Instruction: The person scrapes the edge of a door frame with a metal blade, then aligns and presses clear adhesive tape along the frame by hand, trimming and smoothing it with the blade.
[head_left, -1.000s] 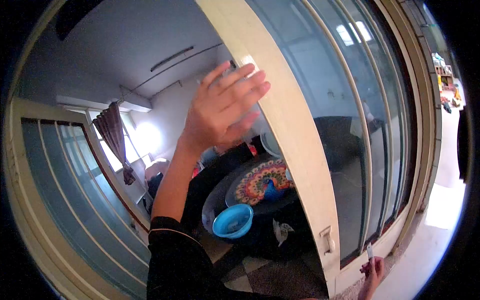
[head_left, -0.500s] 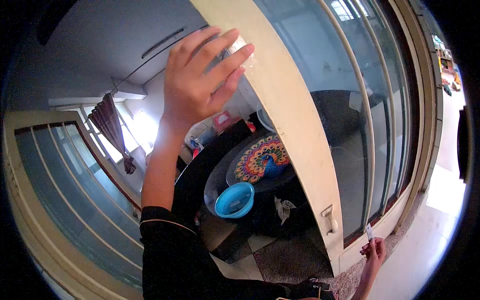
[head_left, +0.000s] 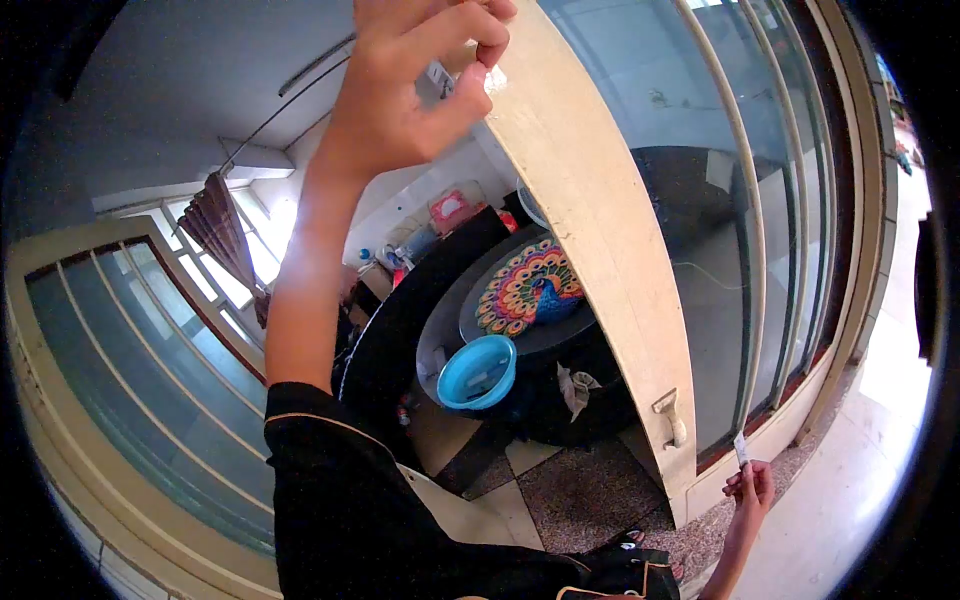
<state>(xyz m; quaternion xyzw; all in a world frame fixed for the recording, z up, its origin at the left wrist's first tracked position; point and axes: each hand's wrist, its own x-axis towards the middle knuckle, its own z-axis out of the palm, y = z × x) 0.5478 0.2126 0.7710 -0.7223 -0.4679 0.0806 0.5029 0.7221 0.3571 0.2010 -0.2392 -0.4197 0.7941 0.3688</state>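
My left hand [head_left: 400, 95] is raised at the top, partly cut off by the image edge. Its fingers are curled and its thumb and index finger come together at the cream door frame [head_left: 590, 210], beside a shiny patch [head_left: 494, 80]. Whatever lies between the fingertips is too small to name. Low on the right, my right hand [head_left: 750, 487] pinches a thin whitish strip [head_left: 741, 450], held upright near the bottom of the glazed panel. A metal handle [head_left: 674, 420] is fixed to the frame.
Behind the frame, a blue basin [head_left: 477, 372] and a colourful peacock piece [head_left: 530, 287] sit on dark surfaces. A barred glass panel [head_left: 140, 370] stands at left, with a bunched curtain [head_left: 222, 235] beyond. Another barred pane [head_left: 700, 230] is at right.
My left hand has moved up in the view, and its spread fingers have curled, bringing the thumb and index finger together. The right hand still holds the strip, slightly higher in view.
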